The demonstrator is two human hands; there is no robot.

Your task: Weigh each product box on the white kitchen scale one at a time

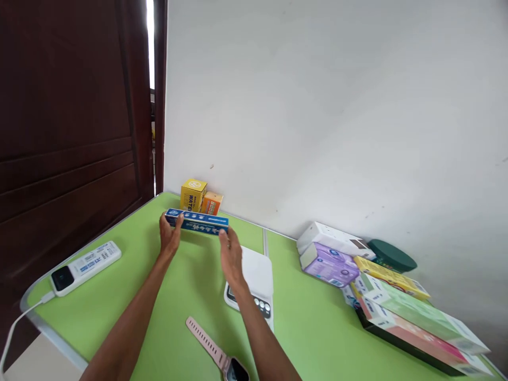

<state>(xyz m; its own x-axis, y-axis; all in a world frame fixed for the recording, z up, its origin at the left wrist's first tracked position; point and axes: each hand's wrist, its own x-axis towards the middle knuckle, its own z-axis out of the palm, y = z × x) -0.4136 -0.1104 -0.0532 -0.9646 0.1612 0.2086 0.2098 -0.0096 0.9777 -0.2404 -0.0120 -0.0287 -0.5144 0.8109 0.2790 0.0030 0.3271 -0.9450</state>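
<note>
A long blue toothpaste box (198, 223) is held level above the green table (159, 312), between both my hands. My left hand (170, 237) grips its left end, with the thumb on the front face. My right hand (232, 256) closes on the right end. Beneath my right hand and forearm lies a white kitchen scale (257, 271), partly covered by them. A yellow box (193, 194) and a smaller orange box (211, 203) stand just behind the toothpaste box, which hides their lower parts.
At front centre lies a pink-strapped smartwatch (210, 344). A white device (87, 266) with a cable is at left. On the right are a purple tissue pack (329, 264), a white box (333, 241), a dark green container (391, 255) and several long boxes (420, 312). A wall stands behind.
</note>
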